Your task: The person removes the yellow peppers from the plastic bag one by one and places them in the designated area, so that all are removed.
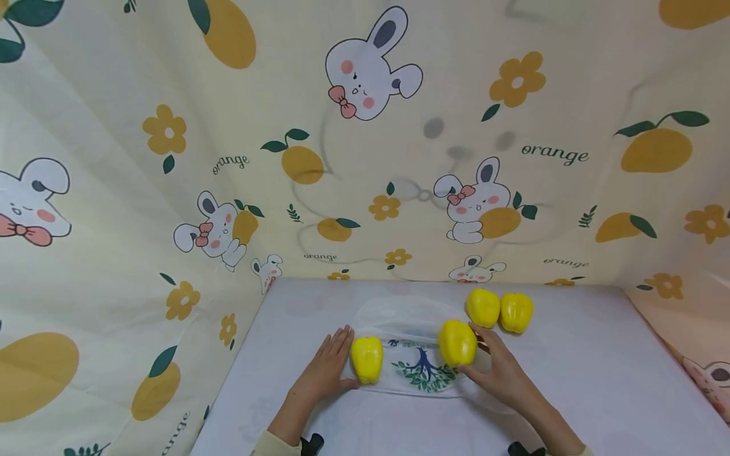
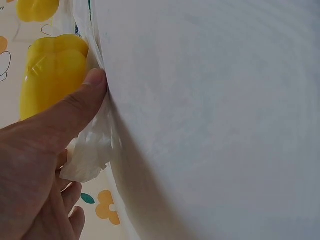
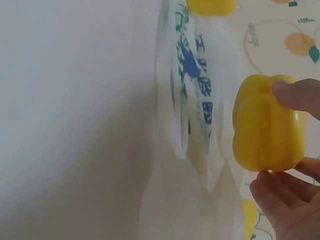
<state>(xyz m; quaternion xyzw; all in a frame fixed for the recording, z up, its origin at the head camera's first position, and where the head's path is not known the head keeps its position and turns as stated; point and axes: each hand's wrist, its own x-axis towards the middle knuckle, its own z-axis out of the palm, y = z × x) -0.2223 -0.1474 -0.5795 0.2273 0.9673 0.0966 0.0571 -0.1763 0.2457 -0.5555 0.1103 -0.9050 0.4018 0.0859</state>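
Observation:
A white plastic bag (image 1: 393, 384) printed with a blue-and-green tree lies flat on the table. One yellow bell pepper (image 1: 367, 360) rests on the bag's left part. Beside it, my left hand (image 1: 326, 364) lies with fingers stretched out along the bag's left edge; its thumb (image 2: 75, 106) touches the plastic near the pepper. My right hand (image 1: 502, 367) holds a second yellow bell pepper (image 3: 269, 125) over the bag's right part, thumb on one side and fingertips on the other. The wrist views show the bag's crumpled edge.
Two more yellow bell peppers, one on the left (image 1: 483, 308) and one on the right (image 1: 516, 312), stand side by side behind my right hand. The white-covered table (image 1: 593, 354) meets a cloth backdrop (image 1: 365, 158) printed with rabbits and oranges at the back and sides.

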